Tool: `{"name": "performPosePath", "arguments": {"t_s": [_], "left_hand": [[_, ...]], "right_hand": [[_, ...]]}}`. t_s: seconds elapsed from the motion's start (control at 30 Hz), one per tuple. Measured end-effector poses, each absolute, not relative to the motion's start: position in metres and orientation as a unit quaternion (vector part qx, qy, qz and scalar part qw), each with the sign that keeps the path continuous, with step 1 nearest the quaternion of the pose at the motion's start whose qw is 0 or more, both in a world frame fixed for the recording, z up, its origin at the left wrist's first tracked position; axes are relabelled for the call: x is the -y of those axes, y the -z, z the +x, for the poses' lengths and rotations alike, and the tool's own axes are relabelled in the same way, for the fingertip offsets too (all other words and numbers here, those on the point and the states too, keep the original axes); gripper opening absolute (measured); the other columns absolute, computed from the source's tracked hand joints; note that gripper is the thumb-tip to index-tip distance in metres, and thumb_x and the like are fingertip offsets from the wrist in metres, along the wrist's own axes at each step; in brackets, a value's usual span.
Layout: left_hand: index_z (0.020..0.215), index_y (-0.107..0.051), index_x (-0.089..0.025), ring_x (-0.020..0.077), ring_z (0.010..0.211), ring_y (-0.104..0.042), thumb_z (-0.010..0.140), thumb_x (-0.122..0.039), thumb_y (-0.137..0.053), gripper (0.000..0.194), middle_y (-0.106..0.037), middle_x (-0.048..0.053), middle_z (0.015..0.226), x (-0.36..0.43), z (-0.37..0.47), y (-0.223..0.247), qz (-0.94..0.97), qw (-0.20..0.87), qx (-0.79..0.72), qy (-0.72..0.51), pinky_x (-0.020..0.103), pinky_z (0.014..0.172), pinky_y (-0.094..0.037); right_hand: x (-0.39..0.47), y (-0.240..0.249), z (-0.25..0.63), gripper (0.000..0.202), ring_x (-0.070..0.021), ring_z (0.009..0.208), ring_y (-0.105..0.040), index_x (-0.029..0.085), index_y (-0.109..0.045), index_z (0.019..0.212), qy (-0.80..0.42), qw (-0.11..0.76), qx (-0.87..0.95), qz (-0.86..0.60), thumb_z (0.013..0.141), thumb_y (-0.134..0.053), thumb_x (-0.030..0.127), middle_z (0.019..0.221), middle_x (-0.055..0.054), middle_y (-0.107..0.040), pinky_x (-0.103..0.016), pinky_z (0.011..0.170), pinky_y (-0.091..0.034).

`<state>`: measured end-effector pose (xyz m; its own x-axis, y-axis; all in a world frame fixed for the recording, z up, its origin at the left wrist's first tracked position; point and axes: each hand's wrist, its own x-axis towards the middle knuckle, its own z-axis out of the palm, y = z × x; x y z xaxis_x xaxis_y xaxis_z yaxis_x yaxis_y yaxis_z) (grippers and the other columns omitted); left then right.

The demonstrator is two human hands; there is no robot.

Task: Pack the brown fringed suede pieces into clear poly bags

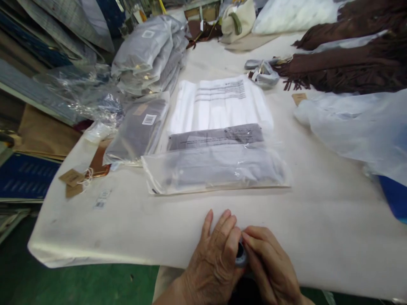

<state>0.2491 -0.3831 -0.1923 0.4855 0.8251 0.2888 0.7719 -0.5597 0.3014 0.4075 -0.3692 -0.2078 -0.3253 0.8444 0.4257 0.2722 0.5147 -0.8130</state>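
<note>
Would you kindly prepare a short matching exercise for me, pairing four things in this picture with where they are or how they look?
Things:
1. small grey round object
2. long clear bag with grey contents
3. fringed cloth
4. overlapping light brown tags

Places and looks:
A. near the left edge of the table
B. dark brown, towards the far right
C. between the left hand and the right hand
D. lying flat just beyond the hands

Right pairs: 1-C, 2-D, 3-B, 4-A
</note>
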Motion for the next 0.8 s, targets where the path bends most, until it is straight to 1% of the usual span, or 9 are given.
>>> {"name": "performPosePath", "arguments": {"t_s": [0.2,0.37,0.43,0.5,0.53,0.6,0.67,0.73,0.8], "left_hand": [[0.119,-0.037,-0.001,0.0317,0.134,-0.027,0.081,-0.014,-0.045,0.041,-0.053,0.026,0.119,0.384,0.251,0.194,0.858,0.056,-0.477,-0.183,0.062,0.103,-0.027],[0.120,-0.036,0.000,0.0331,0.132,-0.030,0.082,-0.018,-0.048,0.044,-0.055,0.027,0.117,0.385,0.252,0.201,0.854,0.039,-0.475,-0.208,0.062,0.102,-0.028],[0.124,-0.032,-0.002,0.0334,0.131,-0.033,0.084,-0.026,-0.050,0.050,-0.054,0.028,0.119,0.384,0.249,0.201,0.851,0.068,-0.475,-0.211,0.064,0.101,-0.030],[0.130,-0.024,-0.005,0.0347,0.131,-0.031,0.084,-0.035,-0.054,0.063,-0.049,0.028,0.126,0.382,0.244,0.197,0.852,0.127,-0.465,-0.206,0.066,0.101,-0.028],[0.133,-0.020,-0.007,0.0344,0.132,-0.030,0.084,-0.036,-0.053,0.066,-0.047,0.028,0.130,0.381,0.240,0.195,0.852,0.159,-0.455,-0.205,0.065,0.102,-0.027],[0.136,-0.017,-0.011,0.0316,0.132,-0.031,0.086,-0.030,-0.049,0.062,-0.044,0.025,0.134,0.378,0.233,0.190,0.850,0.208,-0.440,-0.204,0.061,0.104,-0.029],[0.133,-0.024,-0.015,0.0286,0.128,-0.039,0.086,-0.027,-0.050,0.056,-0.050,0.021,0.129,0.377,0.227,0.188,0.844,0.219,-0.439,-0.216,0.055,0.103,-0.034],[0.126,-0.035,-0.015,0.0297,0.120,-0.048,0.080,-0.035,-0.060,0.055,-0.057,0.019,0.120,0.379,0.227,0.189,0.832,0.196,-0.457,-0.245,0.054,0.099,-0.039],[0.117,-0.041,-0.015,0.0314,0.113,-0.054,0.075,-0.040,-0.066,0.055,-0.061,0.017,0.111,0.382,0.233,0.194,0.808,0.151,-0.491,-0.289,0.055,0.095,-0.042]], "right_hand": [[0.369,0.210,0.408,0.037,-0.0193,0.090,-0.059,0.018,-0.052,0.113,-0.312,0.416,0.758,-0.393,0.080,-0.044,0.002,0.097,-0.011,-0.061,-0.032,0.074,-0.053],[0.370,0.213,0.406,0.033,-0.0182,0.089,-0.060,0.018,-0.054,0.110,-0.289,0.417,0.759,-0.408,0.082,-0.044,0.005,0.096,-0.009,-0.062,-0.030,0.075,-0.053],[0.367,0.213,0.405,0.028,-0.0167,0.085,-0.060,0.018,-0.055,0.106,-0.294,0.415,0.759,-0.407,0.083,-0.043,0.006,0.093,-0.008,-0.062,-0.028,0.074,-0.053],[0.364,0.210,0.403,0.023,-0.0153,0.081,-0.060,0.018,-0.056,0.101,-0.298,0.414,0.755,-0.412,0.085,-0.042,0.008,0.089,-0.007,-0.062,-0.026,0.073,-0.053],[0.362,0.208,0.403,0.021,-0.0147,0.080,-0.060,0.019,-0.056,0.099,-0.299,0.415,0.753,-0.415,0.086,-0.042,0.009,0.087,-0.006,-0.062,-0.025,0.072,-0.052],[0.357,0.203,0.402,0.018,-0.0136,0.078,-0.060,0.020,-0.056,0.094,-0.302,0.412,0.754,-0.412,0.087,-0.043,0.010,0.084,-0.004,-0.061,-0.023,0.070,-0.052],[0.352,0.198,0.401,0.017,-0.0132,0.076,-0.060,0.021,-0.058,0.090,-0.307,0.402,0.760,-0.407,0.088,-0.044,0.012,0.082,-0.003,-0.062,-0.022,0.069,-0.051],[0.349,0.193,0.400,0.016,-0.0127,0.074,-0.061,0.021,-0.060,0.089,-0.318,0.396,0.756,-0.413,0.089,-0.045,0.015,0.080,-0.002,-0.063,-0.021,0.068,-0.052],[0.351,0.192,0.399,0.016,-0.0121,0.075,-0.063,0.021,-0.061,0.092,-0.327,0.405,0.738,-0.430,0.090,-0.045,0.018,0.082,-0.002,-0.065,-0.020,0.069,-0.052]]}}
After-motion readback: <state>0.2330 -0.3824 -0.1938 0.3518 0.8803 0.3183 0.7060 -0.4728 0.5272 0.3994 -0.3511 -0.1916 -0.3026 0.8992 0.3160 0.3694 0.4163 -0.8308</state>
